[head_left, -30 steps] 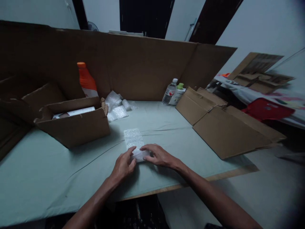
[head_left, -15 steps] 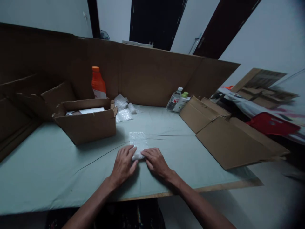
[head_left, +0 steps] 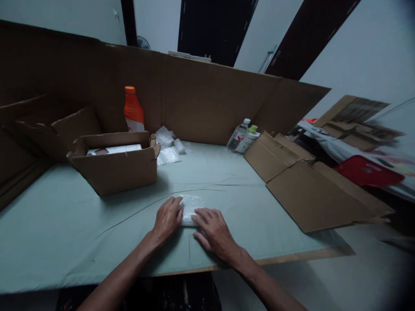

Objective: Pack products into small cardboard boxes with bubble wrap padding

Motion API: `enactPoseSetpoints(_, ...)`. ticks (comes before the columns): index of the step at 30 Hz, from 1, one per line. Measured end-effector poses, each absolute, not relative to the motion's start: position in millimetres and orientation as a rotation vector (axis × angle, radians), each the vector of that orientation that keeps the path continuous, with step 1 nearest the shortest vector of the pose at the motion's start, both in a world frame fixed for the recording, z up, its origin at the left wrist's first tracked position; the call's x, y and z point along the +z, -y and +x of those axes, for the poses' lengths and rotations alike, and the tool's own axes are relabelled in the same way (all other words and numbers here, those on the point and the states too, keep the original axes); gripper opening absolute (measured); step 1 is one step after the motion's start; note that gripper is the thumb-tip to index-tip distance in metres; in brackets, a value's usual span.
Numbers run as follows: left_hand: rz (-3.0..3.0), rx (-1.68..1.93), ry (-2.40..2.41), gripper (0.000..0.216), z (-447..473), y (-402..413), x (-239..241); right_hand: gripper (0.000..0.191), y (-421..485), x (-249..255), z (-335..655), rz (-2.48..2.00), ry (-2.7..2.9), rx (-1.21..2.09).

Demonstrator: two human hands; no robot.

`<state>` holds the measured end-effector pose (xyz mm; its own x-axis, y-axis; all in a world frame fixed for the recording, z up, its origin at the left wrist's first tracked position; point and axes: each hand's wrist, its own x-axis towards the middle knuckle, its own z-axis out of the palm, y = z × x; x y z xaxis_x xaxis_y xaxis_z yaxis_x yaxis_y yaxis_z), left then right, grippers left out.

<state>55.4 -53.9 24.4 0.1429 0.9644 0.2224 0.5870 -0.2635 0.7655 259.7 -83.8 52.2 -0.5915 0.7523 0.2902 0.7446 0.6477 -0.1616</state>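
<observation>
A small roll of bubble wrap [head_left: 190,208] lies on the pale green table [head_left: 65,216] near its front edge. My left hand [head_left: 167,219] rests on the roll's left end, fingers curled over it. My right hand [head_left: 214,233] lies on its right end with fingers pressed onto the wrap. Whatever is inside the wrap is hidden. Only a short rolled bundle shows between my hands.
An open cardboard box [head_left: 115,166] with a white item inside stands at the left, an orange bottle [head_left: 133,111] behind it. More bubble wrap pieces [head_left: 167,147] lie at the back. Two small bottles [head_left: 243,136] and flattened cartons [head_left: 304,181] sit at the right. A cardboard wall [head_left: 201,99] rings the table.
The flat strip of bubble wrap that stretched away from my hands has been rolled up into a short bundle. Both hands stay on it.
</observation>
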Motion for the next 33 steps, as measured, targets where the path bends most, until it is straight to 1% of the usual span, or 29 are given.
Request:
enactPoseSetpoints(3,1.766,1.023,-1.559,0.044,53.6,63.4,19.6,0.033,69.9,42.9,258.1,-1.229,2.504,0.085)
enactPoseSetpoints(5,1.485,1.123,-1.536,0.054,52.7,75.4,17.5,0.028,60.6,39.5,254.4,-1.255,2.355,0.210)
enactPoseSetpoints(7,1.148,1.209,-1.394,0.069,52.4,85.7,18.4,0.024,56.9,40.2,246.6,-1.263,2.176,0.417)
enactPoseSetpoints(10,0.861,1.215,-1.179,0.088,51.5,93.8,26.4,0.022,63.0,46.1,232.6,-1.205,2.007,0.883)
enactPoseSetpoints(11,0.818,1.217,-1.144,0.091,50.7,95.0,30.0,0.022,66.4,48.0,229.7,-1.184,1.975,1.002)
enactPoseSetpoints(13,0.772,1.243,-1.112,0.090,48.8,97.2,37.0,0.023,71.8,49.9,228.1,-1.161,1.912,1.079)
enactPoseSetpoints(15,0.749,1.271,-1.074,0.090,47.4,99.7,42.1,0.036,74.0,49.2,230.5,-1.147,1.826,1.084)
enactPoseSetpoints(18,0.702,1.292,-1.035,0.092,47.8,102.7,43.5,0.064,73.8,45.1,230.0,-1.066,1.711,1.280)
enactPoseSetpoints(19,0.687,1.303,-1.027,0.092,48.2,102.8,42.4,0.066,73.5,43.8,227.1,-1.051,1.692,1.332)
enactPoseSetpoints(21,0.688,1.314,-1.017,0.091,47.1,100.4,39.2,0.056,72.5,42.9,217.9,-1.077,1.688,1.327)
enactPoseSetpoints(23,0.721,1.314,-0.992,0.090,41.4,93.8,37.1,0.044,68.8,46.4,208.3,-1.134,1.705,1.251)
enactPoseSetpoints(26,0.814,1.308,-0.934,0.086,20.6,75.1,39.6,0.040,54.5,66.9,199.9,-1.137,1.738,1.201)
enactPoseSetpoints(30,1.039,1.313,-1.056,0.062,-19.8,38.8,41.9,0.038,18.3,129.9,190.6,-1.092,1.749,1.086)
enactPoseSetpoints(33,1.088,1.294,-1.167,0.051,-40.5,15.3,30.6,0.035,-19.3,188.3,167.2,-1.013,1.864,0.813)
